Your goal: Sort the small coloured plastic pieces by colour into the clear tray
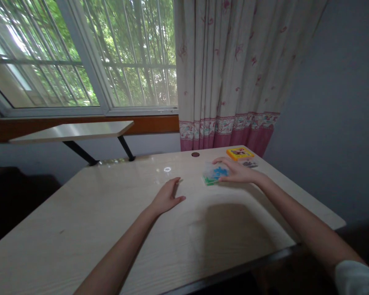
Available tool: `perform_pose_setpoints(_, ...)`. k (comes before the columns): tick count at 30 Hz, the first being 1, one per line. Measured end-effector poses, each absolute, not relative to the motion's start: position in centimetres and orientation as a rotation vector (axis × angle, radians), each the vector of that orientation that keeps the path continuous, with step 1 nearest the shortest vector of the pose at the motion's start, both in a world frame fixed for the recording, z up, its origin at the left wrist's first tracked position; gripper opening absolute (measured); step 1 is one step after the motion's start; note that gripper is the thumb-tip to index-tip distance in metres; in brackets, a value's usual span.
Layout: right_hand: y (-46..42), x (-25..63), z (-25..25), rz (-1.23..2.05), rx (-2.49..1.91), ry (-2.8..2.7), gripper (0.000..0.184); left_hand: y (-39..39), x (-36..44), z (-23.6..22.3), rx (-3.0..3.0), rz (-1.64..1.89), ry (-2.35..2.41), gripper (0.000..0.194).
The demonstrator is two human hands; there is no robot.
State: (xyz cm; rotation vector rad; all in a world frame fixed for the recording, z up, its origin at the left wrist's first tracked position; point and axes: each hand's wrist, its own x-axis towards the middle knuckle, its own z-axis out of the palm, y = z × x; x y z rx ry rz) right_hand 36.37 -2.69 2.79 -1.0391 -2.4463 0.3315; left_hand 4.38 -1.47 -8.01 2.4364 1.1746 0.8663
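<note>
My right hand (237, 171) reaches over the back right of the table, thumb and fingers around the edges of a clear packet of small blue pieces (220, 172). Some green pieces (209, 180) show at the packet's lower left; whether they lie inside it or under it I cannot tell. My left hand (167, 196) is to the left of the packet, low over the tabletop, with thumb and fingers apart and nothing in it.
Behind my right hand sit a yellow box (240, 153) with a picture on its lid and some dark grey pieces (249, 164). A raised shelf (89, 130) on black legs stands at the back left of the wooden table (95, 213). A round cable hole (195, 154) lies near the back edge.
</note>
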Motion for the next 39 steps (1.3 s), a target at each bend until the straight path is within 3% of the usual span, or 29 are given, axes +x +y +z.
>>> perform_pose_setpoints(6, -3.3, 50.3, -1.0, 0.365, -1.506, -2.384, 0.062, -1.6, 4.7, -7.7, 2.545, 0.827, 1.212, 0.055)
perform_pose_setpoints(11, -3.2, 55.3, -4.5, 0.361, -1.615, -2.314, 0.057, -1.7, 4.7, -7.6, 2.569, 0.822, 1.211, 0.051)
perform_pose_setpoints(18, -2.3, 55.5, -5.3, 0.172, -1.517, -2.339, 0.047, -1.8, 4.7, -7.5, 2.563, 0.834, 1.209, 0.05)
perform_pose_setpoints(31, -0.5, 55.6, -5.9, 0.13, -1.494, -2.34, 0.044, -1.8, 4.9, -7.4, 2.583, 0.82, 1.207, 0.049)
perform_pose_setpoints(39, -0.7, 45.9, -2.4, 0.118, -1.311, -2.434, 0.048, -2.1, 5.0, -7.1, 2.579, 0.781, 1.221, 0.046)
